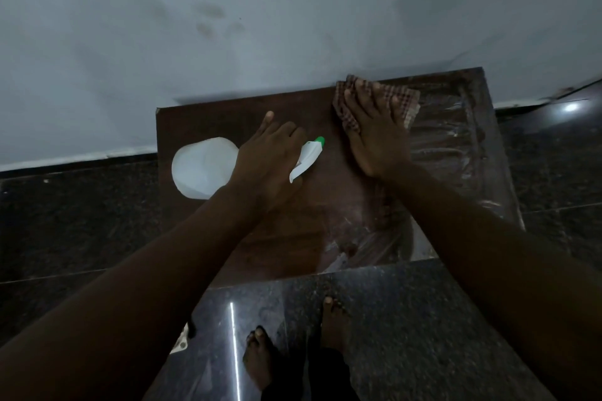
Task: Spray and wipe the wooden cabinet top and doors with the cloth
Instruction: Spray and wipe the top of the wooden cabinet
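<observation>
A white plastic spray bottle (205, 168), green-nozzled, sits on the brown wooden cabinet top (211, 114), neck held in the left grip (270, 153). The right grip (374, 133) presses flat-fingered on the checked brown cloth (407, 104) at the back edge. Right side streaked wet; left side and doors likely remain.

1. A pale grey-blue wall (260, 10) fills the upper view, marked with dark smudges and a few small spots
2. A white skirting strip (75, 158) runs along the wall's foot
3. Below the wall lies a floor (65, 225) of dark, speckled, polished stone tiles with thin joints
4. A thin bright streak (235, 352) shines on the floor well below the wall; a small glare spot (571, 106) sits near the wall's foot
5. The light is dim throughout
</observation>
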The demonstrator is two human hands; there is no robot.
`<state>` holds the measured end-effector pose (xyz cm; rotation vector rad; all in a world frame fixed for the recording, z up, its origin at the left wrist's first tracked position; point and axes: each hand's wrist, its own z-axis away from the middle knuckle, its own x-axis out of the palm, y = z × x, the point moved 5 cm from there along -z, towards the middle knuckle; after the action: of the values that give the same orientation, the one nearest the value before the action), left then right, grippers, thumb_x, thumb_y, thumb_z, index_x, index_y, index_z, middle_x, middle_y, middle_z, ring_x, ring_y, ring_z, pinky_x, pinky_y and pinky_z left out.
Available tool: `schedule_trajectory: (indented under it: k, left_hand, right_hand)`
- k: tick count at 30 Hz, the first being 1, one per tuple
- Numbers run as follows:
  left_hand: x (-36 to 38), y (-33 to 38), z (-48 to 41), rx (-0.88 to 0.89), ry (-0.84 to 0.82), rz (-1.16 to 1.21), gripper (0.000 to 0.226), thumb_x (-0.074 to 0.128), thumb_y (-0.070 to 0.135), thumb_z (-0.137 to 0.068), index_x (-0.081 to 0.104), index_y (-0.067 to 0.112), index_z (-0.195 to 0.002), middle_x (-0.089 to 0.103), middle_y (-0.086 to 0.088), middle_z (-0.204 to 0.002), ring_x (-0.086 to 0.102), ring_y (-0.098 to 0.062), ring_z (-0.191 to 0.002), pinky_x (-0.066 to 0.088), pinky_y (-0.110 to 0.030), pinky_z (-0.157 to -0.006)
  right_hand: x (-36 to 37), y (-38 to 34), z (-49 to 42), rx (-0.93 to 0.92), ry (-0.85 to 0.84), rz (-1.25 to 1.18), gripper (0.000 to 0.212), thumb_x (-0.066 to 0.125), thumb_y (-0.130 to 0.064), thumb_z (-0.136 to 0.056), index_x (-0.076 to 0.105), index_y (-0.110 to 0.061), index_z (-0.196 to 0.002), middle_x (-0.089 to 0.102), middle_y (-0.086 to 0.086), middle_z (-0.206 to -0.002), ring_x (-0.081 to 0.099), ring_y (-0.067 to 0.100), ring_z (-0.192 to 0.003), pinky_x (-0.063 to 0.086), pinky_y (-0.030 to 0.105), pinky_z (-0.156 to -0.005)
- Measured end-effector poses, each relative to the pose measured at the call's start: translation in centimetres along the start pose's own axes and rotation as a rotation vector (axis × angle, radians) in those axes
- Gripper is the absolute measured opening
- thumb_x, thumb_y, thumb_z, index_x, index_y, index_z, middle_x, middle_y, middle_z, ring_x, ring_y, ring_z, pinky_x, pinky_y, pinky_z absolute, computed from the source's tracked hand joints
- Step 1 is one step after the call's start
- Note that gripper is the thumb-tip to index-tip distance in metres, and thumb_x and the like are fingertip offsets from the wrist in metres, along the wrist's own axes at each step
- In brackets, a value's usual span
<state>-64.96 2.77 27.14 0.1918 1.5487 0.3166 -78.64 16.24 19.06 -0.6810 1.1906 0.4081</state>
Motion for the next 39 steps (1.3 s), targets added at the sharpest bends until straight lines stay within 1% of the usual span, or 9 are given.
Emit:
schedule_trajectory:
  k: [3,9,13,17,20,27,31,35,39]
  left_hand:
    - [-0.2,-0.2,-0.2,-0.008,0.028,0.018,0.020,0.067,0.010,-0.071,0.058,0.006,-0.089,0.058,-0.011,-0.085,0.058,-0.032,-0.080,0.023,-0.044,-0.117]
    - [-0.4,-0.3,-0.4,-0.019,0.019,0.011,0.020,0.066,0.013,-0.072,0.058,0.008,-0.090,0.058,-0.009,-0.086,0.058,-0.031,-0.084,0.023,-0.042,-0.117]
    - [-0.6,-0.2,-0.6,-0.036,0.020,0.005,0.019,0.065,0.010,-0.072,0.057,0.008,-0.089,0.057,-0.010,-0.086,0.058,-0.031,-0.083,0.022,-0.042,-0.117]
    - [-0.7,-0.1,-0.9,-0.036,0.009,-0.012,0.024,0.069,0.010,-0.071,0.058,0.008,-0.092,0.057,-0.009,-0.089,0.058,-0.030,-0.087,0.018,-0.038,-0.118]
    - [-0.7,0.1,-1.1,-0.049,0.007,-0.020,0.026,0.070,0.012,-0.071,0.058,0.007,-0.094,0.058,-0.010,-0.090,0.058,-0.030,-0.089,0.017,-0.036,-0.118]
    - [-0.4,1.4,-1.5,-0.040,-0.007,-0.024,0.024,0.054,0.023,-0.073,0.056,0.007,-0.091,0.057,-0.011,-0.089,0.057,-0.033,-0.085,0.021,-0.040,-0.117]
    - [-0.1,2.3,-1.7,-0.026,-0.019,-0.017,0.022,0.066,0.014,-0.073,0.057,0.007,-0.092,0.057,-0.011,-0.089,0.057,-0.034,-0.085,0.024,-0.042,-0.116]
    - [0.3,3.2,-1.9,-0.010,-0.033,-0.010,0.032,0.074,0.010,-0.067,0.059,0.005,-0.095,0.059,-0.012,-0.091,0.059,-0.035,-0.086,0.038,-0.043,-0.106]
    - [0.5,3.6,-2.1,-0.005,-0.041,-0.003,0.032,0.074,0.010,-0.066,0.058,0.006,-0.093,0.059,-0.011,-0.091,0.059,-0.035,-0.089,0.049,-0.043,-0.090]
  right_hand:
    - [0.5,-1.6,2.5,-0.116,-0.010,-0.015,0.065,0.012,-0.047,-0.100,0.023,-0.025,-0.160,0.013,-0.001,-0.169,0.006,0.025,-0.157,0.000,0.048,-0.125]
    - [2.3,-2.1,7.8,-0.431,-0.107,0.098,0.060,0.023,-0.045,-0.104,0.025,-0.023,-0.160,0.014,0.000,-0.169,0.006,0.025,-0.157,0.007,0.051,-0.126]
    - [0.8,-0.1,3.6,-0.230,-0.051,0.027,0.060,0.013,-0.046,-0.104,0.023,-0.026,-0.160,0.014,-0.002,-0.168,0.008,0.025,-0.156,0.005,0.050,-0.126]
    - [-0.9,2.8,0.3,-0.024,0.036,-0.009,0.063,0.019,-0.044,-0.100,0.026,-0.022,-0.159,0.017,0.002,-0.168,0.009,0.029,-0.156,0.004,0.052,-0.125]
    - [-0.4,2.0,1.5,-0.060,0.027,0.023,0.064,0.016,-0.044,-0.100,0.025,-0.022,-0.159,0.016,0.003,-0.168,0.009,0.030,-0.156,0.005,0.053,-0.125]
    - [1.7,0.4,9.0,-0.384,-0.096,0.089,0.061,0.024,-0.045,-0.103,0.026,-0.021,-0.159,0.016,0.002,-0.168,0.008,0.027,-0.157,0.011,0.053,-0.125]
    - [0.5,2.7,5.7,-0.207,-0.051,0.051,0.062,0.011,-0.047,-0.103,0.022,-0.026,-0.160,0.012,-0.001,-0.169,0.005,0.024,-0.157,0.006,0.052,-0.126]
    - [-0.8,5.1,2.8,0.011,0.032,-0.009,0.064,0.014,-0.047,-0.100,0.024,-0.024,-0.160,0.015,0.002,-0.169,0.007,0.027,-0.156,0.001,0.050,-0.125]
    - [0.3,2.8,6.2,-0.141,-0.042,0.023,0.061,0.010,-0.045,-0.104,0.016,-0.024,-0.161,0.005,0.000,-0.170,-0.002,0.026,-0.157,0.004,0.055,-0.126]
